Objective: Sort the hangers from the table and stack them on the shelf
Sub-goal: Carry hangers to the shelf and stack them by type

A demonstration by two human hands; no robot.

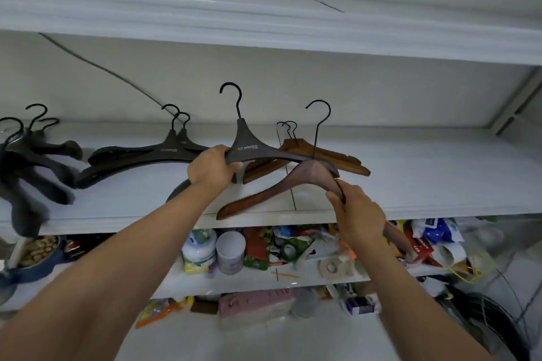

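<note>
Grey hanger (249, 149) with small white lettering is in the left hand (211, 168). The grip is closed around its left arm just below the neck, so the hook stands up above the hand and the right arm runs off toward the other hanger. The brown hanger (293, 184) is in the right hand (357, 211), fingers wrapped round its right arm. Its left arm slopes down toward the shelf (440, 179) edge.

The two held hangers cross near the brown one's neck, grey one behind. Both sit in front of the shelf, and I honestly can't tell if either touches the board.

On the shelf behind them is a wooden pair (331, 157), partly covered by the grey hanger. Left of the hand is a black pair (140, 158), and far left a black pile (35, 167), which is smeared and cut off by the frame edge.

Each hand hides part of the arm it holds, and the brown hanger's tip pokes out blurry below the right wrist. The lower shelf (264, 281) is a jumble, only a couple of jars (230, 252) readable.
</note>
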